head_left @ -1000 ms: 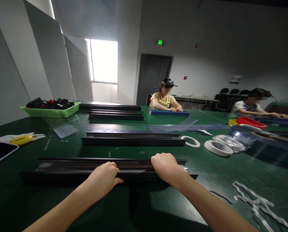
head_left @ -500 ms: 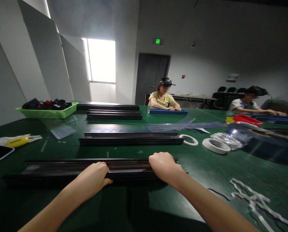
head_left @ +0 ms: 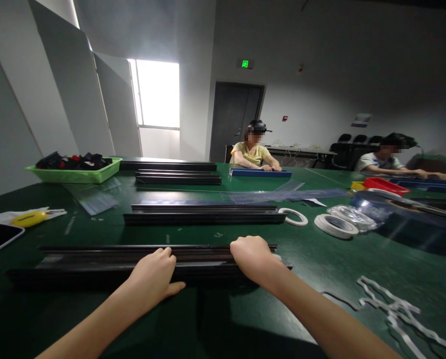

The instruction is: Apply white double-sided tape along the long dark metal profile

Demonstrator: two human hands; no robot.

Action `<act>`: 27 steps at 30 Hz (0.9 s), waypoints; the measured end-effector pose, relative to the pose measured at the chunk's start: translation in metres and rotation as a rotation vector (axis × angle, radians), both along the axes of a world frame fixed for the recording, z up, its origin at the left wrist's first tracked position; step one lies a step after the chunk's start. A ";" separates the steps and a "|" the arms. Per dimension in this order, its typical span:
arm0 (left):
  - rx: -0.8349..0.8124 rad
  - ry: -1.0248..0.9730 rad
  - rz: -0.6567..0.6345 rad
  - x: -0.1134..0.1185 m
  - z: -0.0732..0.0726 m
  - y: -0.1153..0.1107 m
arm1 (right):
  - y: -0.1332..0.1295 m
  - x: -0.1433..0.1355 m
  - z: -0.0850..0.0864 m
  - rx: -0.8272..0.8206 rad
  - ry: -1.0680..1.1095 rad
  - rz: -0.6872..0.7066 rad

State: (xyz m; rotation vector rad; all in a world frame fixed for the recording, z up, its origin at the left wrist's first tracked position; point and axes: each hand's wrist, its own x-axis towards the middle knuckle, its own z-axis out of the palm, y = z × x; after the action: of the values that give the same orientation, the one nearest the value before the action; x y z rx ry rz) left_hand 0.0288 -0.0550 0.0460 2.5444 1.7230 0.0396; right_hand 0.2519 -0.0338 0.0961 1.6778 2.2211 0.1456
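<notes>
A long black channel-shaped profile (head_left: 91, 271) lies across the green table in front of me. My left hand (head_left: 156, 273) rests over its middle, fingers curled down into the channel and thumb along the near side. Near the right end, my right hand (head_left: 251, 255) is bent in a fist over the profile, its fingertips hidden. A strip of clear film shows inside the channel. Behind it lies a second black profile (head_left: 204, 218), with a white tape ring (head_left: 293, 217) at its right end.
A green basket (head_left: 73, 173) of black parts stands back left, a phone (head_left: 0, 239) at the left edge. Tape rolls (head_left: 335, 226), a big blue film roll (head_left: 420, 224) and white strips (head_left: 390, 304) lie right. Two people (head_left: 250, 152) sit across the table.
My left hand has slid a little to the right along the profile, its thumb now stretched further out. My right hand has stayed in place.
</notes>
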 end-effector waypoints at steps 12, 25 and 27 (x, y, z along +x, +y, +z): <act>-0.082 -0.255 -0.253 -0.003 -0.001 0.006 | 0.000 -0.001 -0.001 0.001 -0.002 0.004; -0.057 -0.301 -0.193 0.001 -0.011 0.011 | 0.000 -0.001 -0.001 0.001 0.004 -0.006; -0.063 -0.311 -0.190 0.001 -0.012 0.012 | 0.000 0.000 -0.001 0.001 0.002 -0.004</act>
State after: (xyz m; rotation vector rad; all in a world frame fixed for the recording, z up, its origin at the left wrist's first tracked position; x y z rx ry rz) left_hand 0.0297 -0.0432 0.0344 2.4833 1.3462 0.3437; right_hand 0.2514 -0.0336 0.0953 1.6834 2.2192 0.1442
